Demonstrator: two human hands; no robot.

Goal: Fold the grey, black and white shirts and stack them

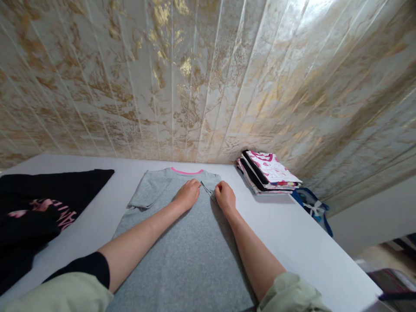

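Have the grey T-shirt (182, 260) spread flat beneath both hands, running from just beyond the grip to well behind it. Hold the sleeve edge (208, 190) in two nearly closed pinches, left hand (191, 194) and right hand (225, 197) near each other on either side of the raised fold. Cannot tell the number of layers caught. Looks light, thin and soft, probably a knit with some stretch and little stiffness; should crease readily, cling rather than slide, and tolerate firm handling without damage. Best taken by hemmed edges, as at this sleeve, or by the pink neckband (186, 173) just beyond the left hand, likely firmer than the body cloth. Avoid lifting by the broad middle behind the grip, likely to pucker. Note also, left of the left hand, the other sleeve (151, 190), then the black garment (92, 184) farther left; beyond and right of the right hand, the folded stack (274, 170) on the white table (292, 242).
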